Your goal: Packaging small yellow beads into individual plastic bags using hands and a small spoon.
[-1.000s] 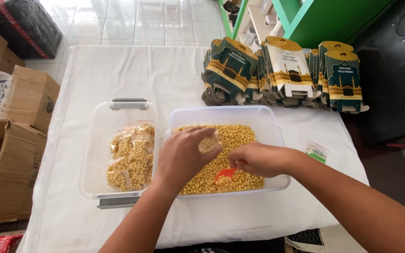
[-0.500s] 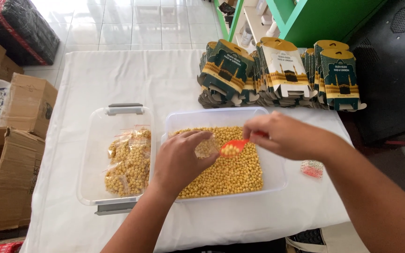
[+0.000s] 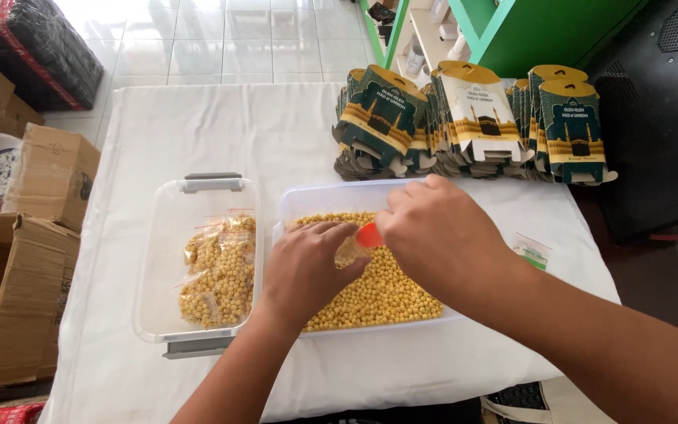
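Right now your left hand point(image 3: 304, 271) is curled around a small clear bag point(image 3: 348, 250), holding it just above the yellow round bits point(image 3: 378, 290) in the big clear tub point(image 3: 300, 200). Your right hand point(image 3: 441, 235) is closed on a little orange scoop point(image 3: 369, 235). The scoop sits right at the top of the bag, touching it or nearly so, on the bag's right side. So the bag lies just to the left of the scoop, and your left hand has it already. The scoop's handle is hidden inside your right hand, so you cannot tell how long it is, but its tip points left, toward the bag.

The bag looks thin and see-through, with some yellow bits inside. Most of it is hidden by your fingers.

To the left, a second clear tub point(image 3: 198, 188) with grey clips holds filled bags point(image 3: 217, 271). Both tubs rest on the white surface point(image 3: 221, 126). Folded green and cream boxes point(image 3: 472, 122) stand at the back. One small bag point(image 3: 531, 251) lies near the right edge.
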